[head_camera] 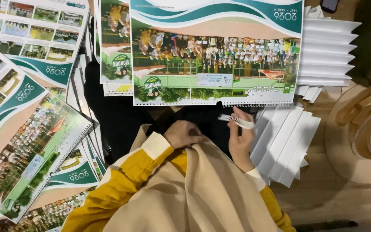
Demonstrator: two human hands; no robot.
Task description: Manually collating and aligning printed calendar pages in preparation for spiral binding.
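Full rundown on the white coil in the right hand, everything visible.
The white coil is a short spiral binding piece, looking like plastic or coated wire, with closely spaced loops. It lies nearly level, tilted slightly down to the right, pinched between the fingertips of the right hand. It sits just below the wire-bound edge of the big calendar and looks separate from it. Its left end juts free over dark cloth. The left hand does not touch it.

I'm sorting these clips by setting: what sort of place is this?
Probably a small print-finishing or binding workspace on a floor: spiral-bound calendars lie spread around, white card stacks are fanned out, and the right hand holds a white binding coil.
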